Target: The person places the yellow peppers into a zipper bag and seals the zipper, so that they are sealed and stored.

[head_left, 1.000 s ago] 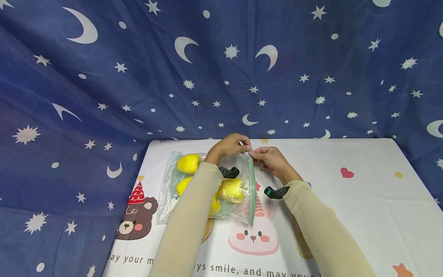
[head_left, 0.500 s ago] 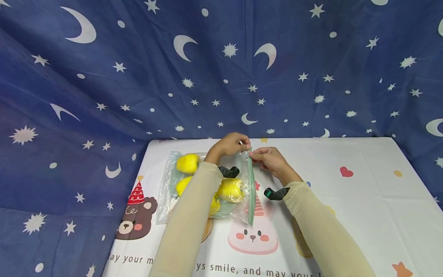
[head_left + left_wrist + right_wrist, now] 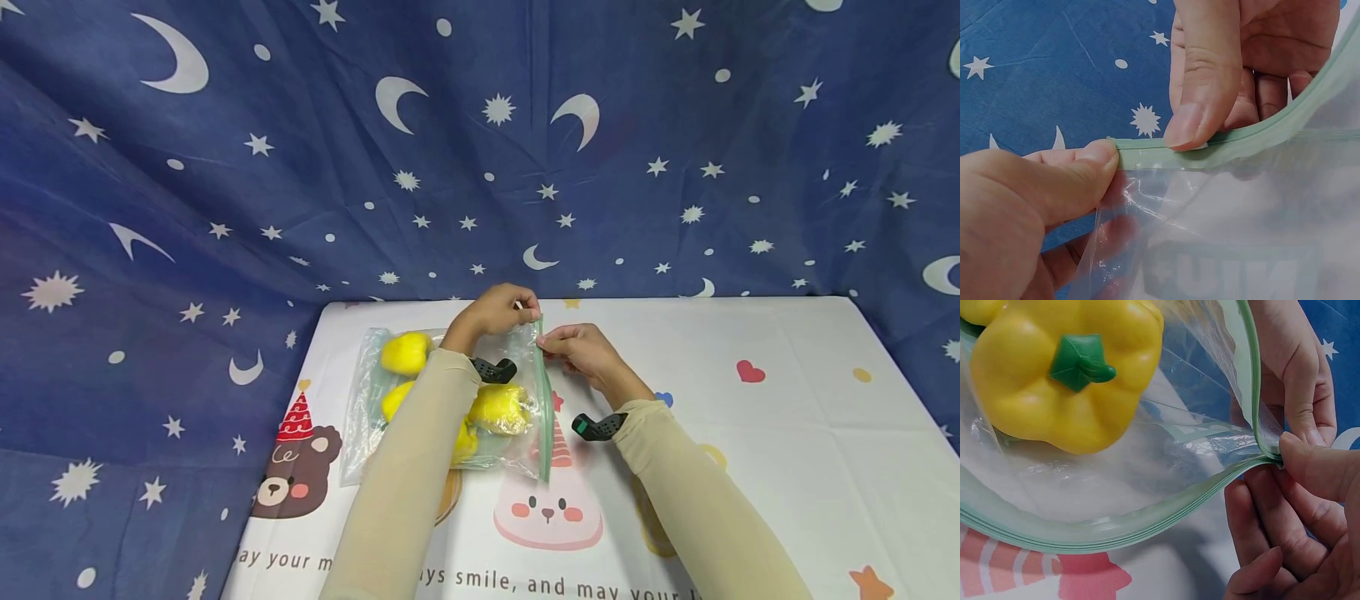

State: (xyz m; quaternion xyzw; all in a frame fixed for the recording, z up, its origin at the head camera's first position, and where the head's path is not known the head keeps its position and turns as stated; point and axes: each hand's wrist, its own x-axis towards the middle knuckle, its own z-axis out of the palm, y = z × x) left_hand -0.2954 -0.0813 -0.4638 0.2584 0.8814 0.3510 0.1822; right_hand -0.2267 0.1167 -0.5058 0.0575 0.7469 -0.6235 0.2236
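Observation:
A clear zip bag (image 3: 480,457) with a green zip strip (image 3: 545,400) lies on the table, its mouth facing right. Inside are several yellow bell peppers (image 3: 407,353), one showing a green stem in the right wrist view (image 3: 1077,362). At the far corner my left hand (image 3: 498,310) pinches the end of the strip between thumb and fingers. Just nearer along the same strip, my right hand (image 3: 592,354) pinches it between thumb and fingers. Beyond that pinch the mouth gapes in the right wrist view. My left forearm covers part of the peppers.
A white tablecloth (image 3: 787,467) printed with a bear, a rabbit, a heart and lettering covers the table. Dark blue star-and-moon curtains (image 3: 480,150) hang behind and at the left. Each wrist carries a small black camera mount (image 3: 597,427).
My right hand has slid slightly toward me along the strip, widening the gap between the two hands. My left hand has shifted a little up and left, still pinching the corner.

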